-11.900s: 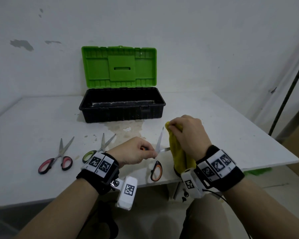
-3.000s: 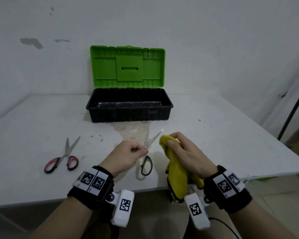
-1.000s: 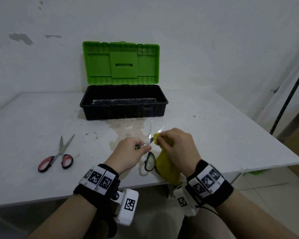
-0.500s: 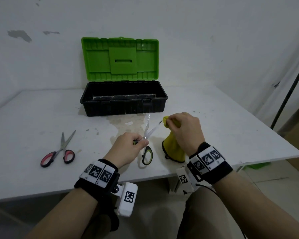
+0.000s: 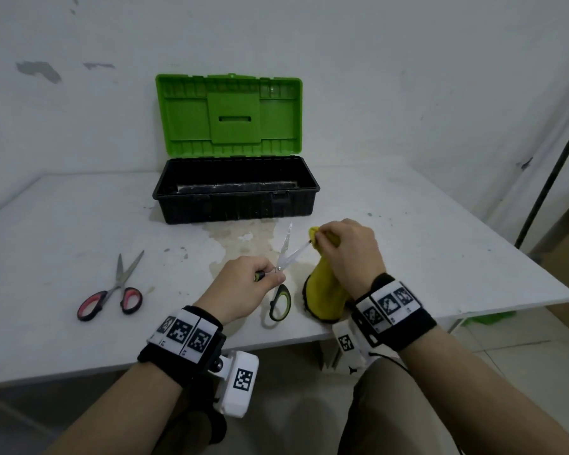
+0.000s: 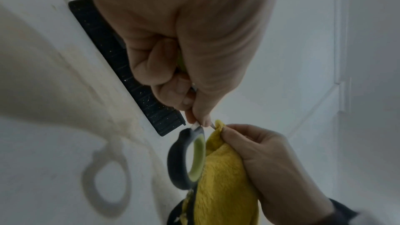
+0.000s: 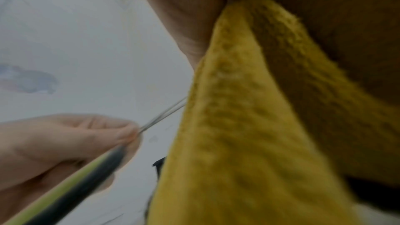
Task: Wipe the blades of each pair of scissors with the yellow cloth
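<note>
My left hand [image 5: 243,287] grips the green-and-black scissors [image 5: 280,302] by one handle near the pivot, blades spread apart above the table. One blade [image 5: 286,238] points up and away; the other blade [image 5: 298,252] runs right into the yellow cloth [image 5: 324,293]. My right hand [image 5: 349,251] pinches the cloth around that blade's tip. In the left wrist view the free handle loop [image 6: 187,158] hangs beside the cloth [image 6: 225,186]. The right wrist view shows the cloth [image 7: 238,126] close up and the blade [image 7: 164,114] entering it. Red-handled scissors [image 5: 112,290] lie on the table at the left.
An open toolbox with a black base [image 5: 235,195] and upright green lid [image 5: 229,114] stands at the back middle of the white table [image 5: 440,257]. A brownish stain [image 5: 243,241] marks the table in front of it. A dark pole [image 5: 552,165] leans at the right.
Over the last second my right hand slid the cloth outward along the right blade, from near the pivot to its tip. My left hand kept hold of the scissors.
</note>
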A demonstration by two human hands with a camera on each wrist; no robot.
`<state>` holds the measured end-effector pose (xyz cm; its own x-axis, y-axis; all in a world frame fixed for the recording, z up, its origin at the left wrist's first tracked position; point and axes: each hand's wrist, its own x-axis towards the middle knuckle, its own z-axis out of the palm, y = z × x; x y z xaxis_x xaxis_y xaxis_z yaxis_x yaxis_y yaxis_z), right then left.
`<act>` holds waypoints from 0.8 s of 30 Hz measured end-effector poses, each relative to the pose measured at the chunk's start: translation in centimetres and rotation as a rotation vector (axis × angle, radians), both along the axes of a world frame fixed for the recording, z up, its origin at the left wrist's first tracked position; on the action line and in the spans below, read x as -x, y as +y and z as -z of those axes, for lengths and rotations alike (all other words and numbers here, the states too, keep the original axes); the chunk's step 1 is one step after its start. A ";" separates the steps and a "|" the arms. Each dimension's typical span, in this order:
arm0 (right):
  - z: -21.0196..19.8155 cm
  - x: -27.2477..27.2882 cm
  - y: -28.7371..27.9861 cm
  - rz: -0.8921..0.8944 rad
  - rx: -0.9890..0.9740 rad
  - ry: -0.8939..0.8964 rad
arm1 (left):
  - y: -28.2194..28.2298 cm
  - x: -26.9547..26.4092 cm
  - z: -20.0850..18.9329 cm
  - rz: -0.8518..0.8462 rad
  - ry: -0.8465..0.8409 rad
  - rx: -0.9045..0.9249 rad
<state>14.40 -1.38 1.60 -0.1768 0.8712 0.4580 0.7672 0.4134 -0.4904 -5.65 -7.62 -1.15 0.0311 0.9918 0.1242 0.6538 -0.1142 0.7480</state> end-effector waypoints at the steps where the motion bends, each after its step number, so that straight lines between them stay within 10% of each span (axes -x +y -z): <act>1: -0.3 -0.5 0.4 0.025 0.004 0.006 | -0.1 0.0 0.0 -0.003 -0.016 0.007; 24: 0.2 0.2 -0.3 -0.017 -0.003 0.019 | 0.4 0.0 0.2 -0.059 -0.053 0.060</act>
